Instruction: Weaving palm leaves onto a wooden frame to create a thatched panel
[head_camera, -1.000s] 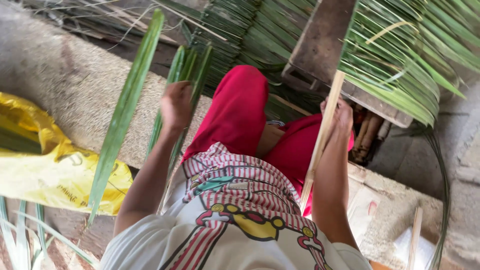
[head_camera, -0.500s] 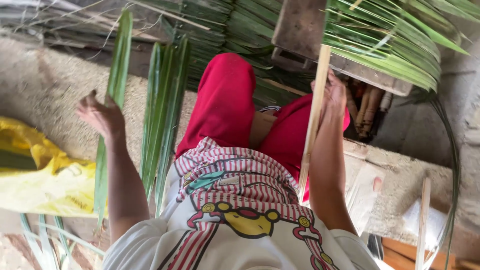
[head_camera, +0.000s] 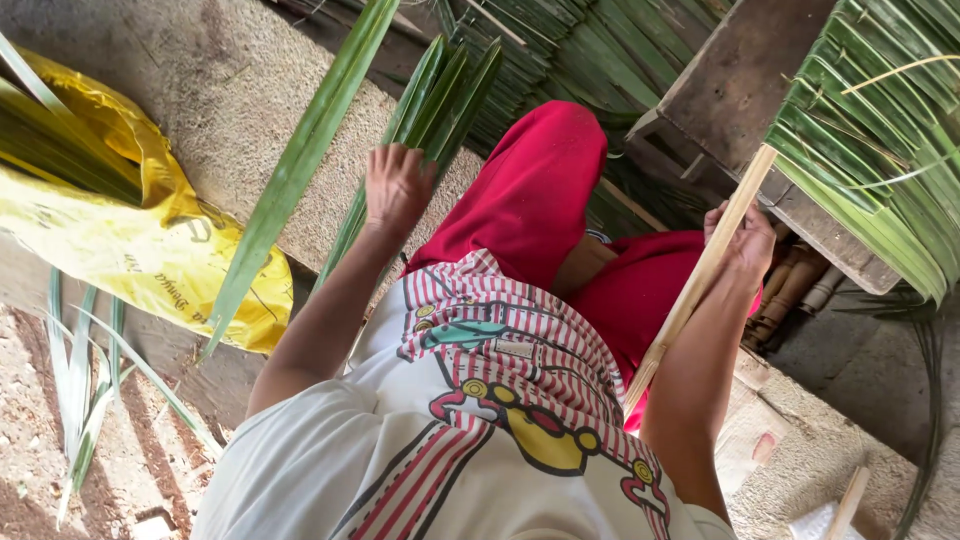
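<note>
My left hand (head_camera: 395, 185) grips a bundle of long green palm leaves (head_camera: 445, 95) that rises beside my red-trousered leg (head_camera: 530, 190). A single broad palm leaf (head_camera: 300, 165) slants just left of that hand, apart from it. My right hand (head_camera: 745, 240) is closed around a pale wooden stick (head_camera: 690, 290), which runs diagonally from the woven leaf panel (head_camera: 870, 130) down toward my striped shirt (head_camera: 500, 380).
A yellow plastic sack (head_camera: 150, 240) with leaves in it lies at the left on a rough concrete ledge (head_camera: 220, 90). More stacked green leaves (head_camera: 570, 45) lie at the top. A dark wooden board (head_camera: 740, 80) supports the woven panel. Loose leaf strips (head_camera: 85, 380) lie at the lower left.
My left hand swung out to the left with a leaf, then came back to the bundle by my leg. My right hand kept hold of the stick.
</note>
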